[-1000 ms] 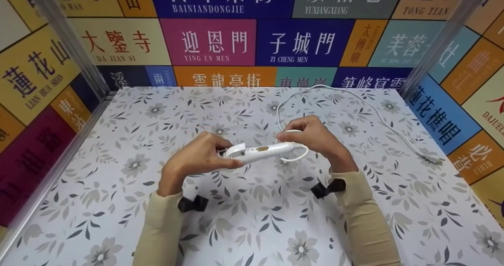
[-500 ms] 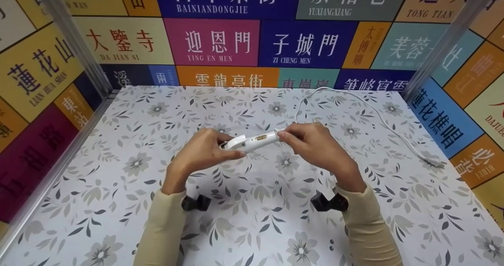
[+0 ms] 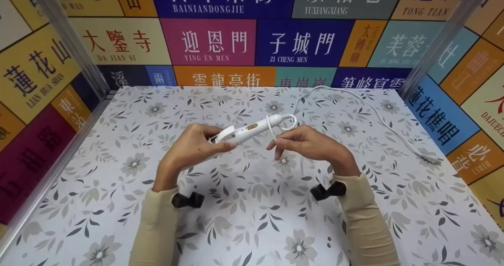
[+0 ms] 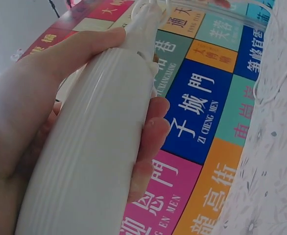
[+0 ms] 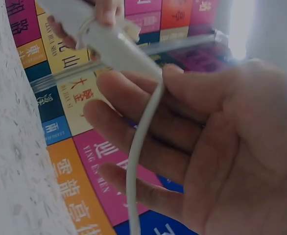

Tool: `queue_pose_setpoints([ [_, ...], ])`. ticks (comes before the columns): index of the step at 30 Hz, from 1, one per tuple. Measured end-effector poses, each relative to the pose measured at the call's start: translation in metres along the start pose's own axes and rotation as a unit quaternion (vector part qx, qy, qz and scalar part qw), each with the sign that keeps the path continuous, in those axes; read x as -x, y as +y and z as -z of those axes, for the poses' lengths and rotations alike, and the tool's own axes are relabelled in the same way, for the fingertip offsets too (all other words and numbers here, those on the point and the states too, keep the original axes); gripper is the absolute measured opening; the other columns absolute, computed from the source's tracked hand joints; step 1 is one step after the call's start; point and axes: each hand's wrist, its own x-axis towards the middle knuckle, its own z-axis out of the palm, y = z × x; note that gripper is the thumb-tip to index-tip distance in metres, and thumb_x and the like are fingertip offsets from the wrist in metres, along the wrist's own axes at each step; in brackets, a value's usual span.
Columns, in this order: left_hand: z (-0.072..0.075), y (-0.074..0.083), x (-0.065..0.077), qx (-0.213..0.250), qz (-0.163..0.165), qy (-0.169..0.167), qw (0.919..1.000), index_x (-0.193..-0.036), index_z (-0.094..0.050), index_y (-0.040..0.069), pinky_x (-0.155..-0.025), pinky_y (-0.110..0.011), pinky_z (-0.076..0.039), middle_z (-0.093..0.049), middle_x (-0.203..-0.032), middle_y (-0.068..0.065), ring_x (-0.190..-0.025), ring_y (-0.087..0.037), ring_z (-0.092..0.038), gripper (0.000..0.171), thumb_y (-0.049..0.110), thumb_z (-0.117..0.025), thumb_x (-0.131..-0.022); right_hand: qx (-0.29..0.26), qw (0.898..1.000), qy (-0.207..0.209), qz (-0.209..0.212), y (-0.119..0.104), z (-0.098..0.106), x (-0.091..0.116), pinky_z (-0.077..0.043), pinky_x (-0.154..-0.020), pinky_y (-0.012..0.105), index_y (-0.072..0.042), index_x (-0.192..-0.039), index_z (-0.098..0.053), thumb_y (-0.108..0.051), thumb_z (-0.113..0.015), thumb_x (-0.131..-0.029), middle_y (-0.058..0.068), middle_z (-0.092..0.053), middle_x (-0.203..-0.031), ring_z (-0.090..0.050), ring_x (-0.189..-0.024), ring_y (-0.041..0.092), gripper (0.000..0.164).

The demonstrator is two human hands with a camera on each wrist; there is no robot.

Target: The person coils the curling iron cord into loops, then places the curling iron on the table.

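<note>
A white hair curling iron with a gold button panel is held in the air above the table, its cord end tilted up to the right. My left hand grips its clamp end; the left wrist view shows the fingers wrapped round the wide ribbed white body. The white cord curls back from the handle's end, and one turn crosses over the handle. My right hand pinches this cord just below the handle. In the right wrist view the cord runs past the thumb tip and loosely bent fingers.
The rest of the cord arcs over the back of the table and down the right side to its plug. A floral sheet covers the table. Walls of coloured sign panels stand behind and at both sides, with clear posts at the corners.
My right hand has passed from behind the handle to its near side, bringing the cord over it in a turn. The curling iron's cord end has risen and tilts up more.
</note>
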Motion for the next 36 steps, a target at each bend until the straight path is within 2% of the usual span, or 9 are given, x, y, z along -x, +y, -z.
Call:
queue_pose_setpoints([
  [3,0.001,-0.002,0.000,0.003,-0.021,-0.015,0.9997,-0.110,-0.078,0.022,-0.057,-0.027,-0.046,-0.072,-0.089,-0.002,-0.067,-0.017,-0.054,0.037,0.042,-0.082,-0.079,-0.034,0.999,-0.021,-0.004,0.011,0.004,-0.003,-0.054,-0.096,0.031,0.004,-0.107,-0.071,-0.015,-0.053,-0.104,0.013,-0.074,-0.099,-0.069,-0.095,0.012,0.027],
  [5,0.001,-0.003,0.001,0.003,-0.034,-0.026,0.9991,-0.109,-0.078,0.022,-0.056,-0.026,-0.045,-0.071,-0.087,-0.002,-0.066,-0.016,-0.053,0.036,0.042,-0.082,-0.080,-0.029,0.999,-0.018,-0.021,0.017,0.006,-0.004,-0.055,-0.082,0.028,0.004,-0.106,-0.070,-0.016,-0.057,-0.102,0.011,-0.073,-0.087,-0.067,-0.080,0.012,0.025],
  [8,0.002,-0.004,0.003,0.004,-0.043,-0.040,0.9983,-0.109,-0.079,0.022,-0.054,-0.024,-0.043,-0.070,-0.083,-0.002,-0.064,-0.015,-0.051,0.035,0.041,-0.083,-0.080,0.015,0.997,0.010,-0.076,0.024,0.008,-0.005,-0.046,-0.057,0.024,-0.002,-0.098,-0.074,-0.026,-0.065,-0.098,0.002,-0.066,-0.070,-0.056,-0.060,0.011,0.026],
  [11,0.001,-0.003,0.005,-0.003,-0.048,-0.056,0.9973,-0.108,-0.079,0.021,-0.054,-0.023,-0.043,-0.072,-0.081,-0.001,-0.062,-0.014,-0.052,0.035,0.040,-0.084,-0.079,0.059,0.989,0.043,-0.132,0.030,0.010,-0.007,-0.033,-0.047,0.022,-0.007,-0.087,-0.078,-0.031,-0.072,-0.092,-0.005,-0.056,-0.058,-0.042,-0.049,0.008,0.025],
  [15,-0.003,-0.004,0.005,-0.018,-0.050,-0.085,0.9950,-0.106,-0.080,0.020,-0.055,-0.024,-0.044,-0.073,-0.079,0.001,-0.062,-0.012,-0.054,0.033,0.039,-0.084,-0.078,0.056,0.986,0.081,-0.133,0.036,0.013,-0.008,-0.034,-0.050,0.022,-0.002,-0.086,-0.076,-0.015,-0.071,-0.089,-0.008,-0.054,-0.061,-0.037,-0.052,0.007,0.014],
  [18,-0.008,-0.004,0.002,-0.020,-0.047,-0.100,0.9936,-0.104,-0.080,0.019,-0.055,-0.024,-0.044,-0.072,-0.078,0.002,-0.061,-0.011,-0.053,0.033,0.040,-0.084,-0.079,0.028,0.987,0.108,-0.117,0.035,0.013,-0.009,-0.042,-0.056,0.022,-0.001,-0.088,-0.075,-0.009,-0.069,-0.090,-0.008,-0.062,-0.068,-0.046,-0.058,0.007,0.010],
  [27,-0.011,-0.002,0.001,-0.020,-0.034,-0.120,0.9920,-0.104,-0.080,0.019,-0.053,-0.023,-0.042,-0.074,-0.078,0.002,-0.059,-0.010,-0.052,0.036,0.042,-0.085,-0.077,-0.015,0.982,0.156,-0.107,0.022,0.008,-0.007,-0.049,-0.063,0.024,-0.005,-0.089,-0.076,-0.022,-0.078,-0.087,-0.004,-0.067,-0.076,-0.056,-0.065,0.010,0.016],
  [34,-0.014,-0.001,-0.001,-0.031,-0.053,-0.122,0.9906,-0.097,-0.082,0.019,-0.053,-0.023,-0.041,-0.073,-0.075,0.002,-0.057,-0.009,-0.051,0.029,0.042,-0.084,-0.079,-0.029,0.974,0.198,-0.110,0.011,0.006,-0.005,-0.035,-0.060,0.025,-0.006,-0.086,-0.072,-0.030,-0.074,-0.092,-0.008,-0.041,-0.061,-0.036,-0.058,0.009,0.024],
  [36,-0.016,0.000,-0.003,-0.038,-0.048,-0.117,0.9912,-0.096,-0.082,0.019,-0.051,-0.023,-0.039,-0.072,-0.074,0.000,-0.056,-0.009,-0.048,0.027,0.041,-0.083,-0.079,-0.006,0.971,0.208,-0.117,0.005,0.005,-0.004,-0.036,-0.060,0.025,-0.006,-0.087,-0.073,-0.032,-0.073,-0.092,-0.008,-0.045,-0.064,-0.038,-0.060,0.010,0.027],
])
